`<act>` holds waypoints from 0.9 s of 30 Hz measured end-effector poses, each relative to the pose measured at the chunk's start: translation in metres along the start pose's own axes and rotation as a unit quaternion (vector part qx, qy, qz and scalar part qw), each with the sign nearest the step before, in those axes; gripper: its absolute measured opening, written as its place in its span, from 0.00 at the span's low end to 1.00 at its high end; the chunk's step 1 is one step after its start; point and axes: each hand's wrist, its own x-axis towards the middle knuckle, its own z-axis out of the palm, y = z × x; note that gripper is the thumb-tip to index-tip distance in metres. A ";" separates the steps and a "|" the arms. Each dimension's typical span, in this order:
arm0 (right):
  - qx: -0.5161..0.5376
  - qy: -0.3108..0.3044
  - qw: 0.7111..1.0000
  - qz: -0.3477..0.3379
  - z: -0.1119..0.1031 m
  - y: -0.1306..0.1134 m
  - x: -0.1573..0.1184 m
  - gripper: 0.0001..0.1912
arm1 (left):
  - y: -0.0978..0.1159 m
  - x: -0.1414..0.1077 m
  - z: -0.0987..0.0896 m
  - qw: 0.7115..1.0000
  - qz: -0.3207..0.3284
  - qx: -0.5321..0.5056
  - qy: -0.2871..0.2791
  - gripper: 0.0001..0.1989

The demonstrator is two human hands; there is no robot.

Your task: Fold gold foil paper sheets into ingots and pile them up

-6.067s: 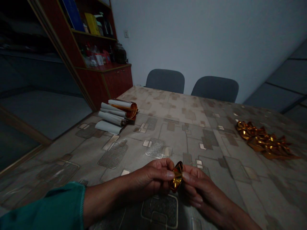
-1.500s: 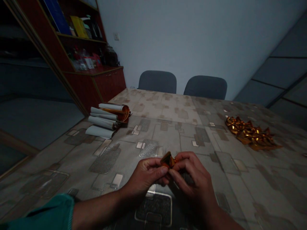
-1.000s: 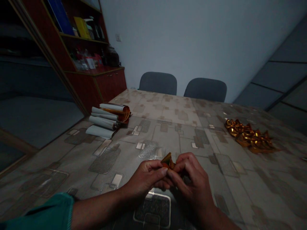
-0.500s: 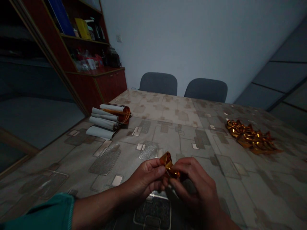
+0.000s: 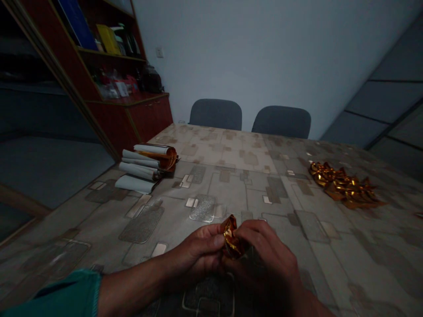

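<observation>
Over tablecloth (image 5: 238, 207), crumpled gold foil (image 5: 230, 237) between left hand (image 5: 196, 253) and right hand (image 5: 264, 259).

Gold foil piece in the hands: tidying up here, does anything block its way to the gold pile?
Yes: the right hand, closed on that side of the foil piece. Past it, no other object shows before the gold pile.

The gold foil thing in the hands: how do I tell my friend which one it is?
Find the patterned table, then its near edge, where two bare hands meet. The left hand and right hand pinch a crumpled gold foil piece between them. A heap of other gold foil pieces lies far off to the right.
</observation>
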 end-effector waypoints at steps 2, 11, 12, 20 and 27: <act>-0.014 -0.008 1.000 -0.004 0.000 0.000 -0.001 0.11 | 0.001 0.000 0.001 1.000 -0.010 -0.008 -0.010 0.17; -0.122 -0.015 0.992 -0.038 0.001 0.002 -0.002 0.12 | 0.004 0.000 0.001 0.998 -0.052 -0.010 -0.037 0.14; -0.129 -0.017 0.990 -0.046 0.001 0.002 -0.002 0.11 | 0.004 0.000 0.001 0.998 -0.055 -0.010 -0.038 0.15; 0.086 0.022 0.992 0.092 -0.013 0.000 0.003 0.05 | 0.008 -0.002 -0.007 0.997 -0.076 0.012 -0.019 0.18; 0.402 -0.100 0.842 0.345 0.002 0.013 -0.006 0.17 | 0.012 -0.002 -0.006 0.992 -0.055 0.116 -0.010 0.22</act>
